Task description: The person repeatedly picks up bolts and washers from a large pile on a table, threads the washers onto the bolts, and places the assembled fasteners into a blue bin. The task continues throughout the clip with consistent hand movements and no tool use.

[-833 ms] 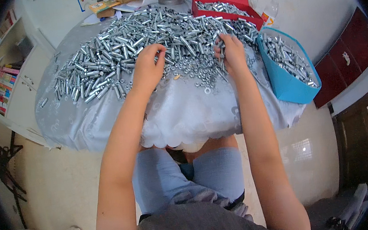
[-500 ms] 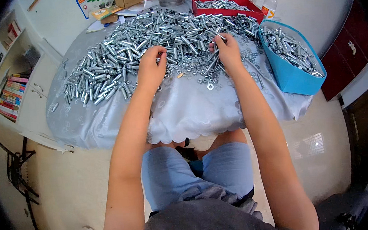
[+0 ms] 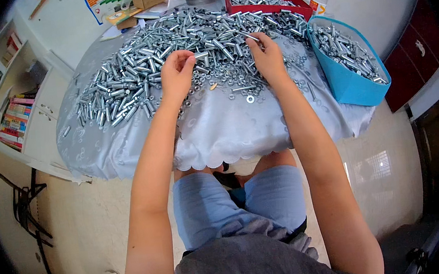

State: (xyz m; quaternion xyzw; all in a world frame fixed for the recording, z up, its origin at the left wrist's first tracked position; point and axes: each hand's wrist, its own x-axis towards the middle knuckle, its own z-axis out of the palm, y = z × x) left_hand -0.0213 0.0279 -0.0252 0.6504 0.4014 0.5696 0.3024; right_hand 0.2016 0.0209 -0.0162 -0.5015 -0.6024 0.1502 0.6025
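Hundreds of metal sleeves and bolts [image 3: 170, 47] cover a table draped in a pale cloth [image 3: 229, 131], where the left hand [image 3: 176, 75] rests with fingers curled at the heap's near edge and the right hand [image 3: 266, 57] pinches one bolt [image 3: 252, 37], beside a blue bin [image 3: 350, 81].

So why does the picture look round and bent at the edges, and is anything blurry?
Head view: a fisheye lens leaves black corners and bends the shelves at the rim. Light is even and soft, with glints on the metal sleeves and glare on the floor tiles. The left hand and right hand look sharp.
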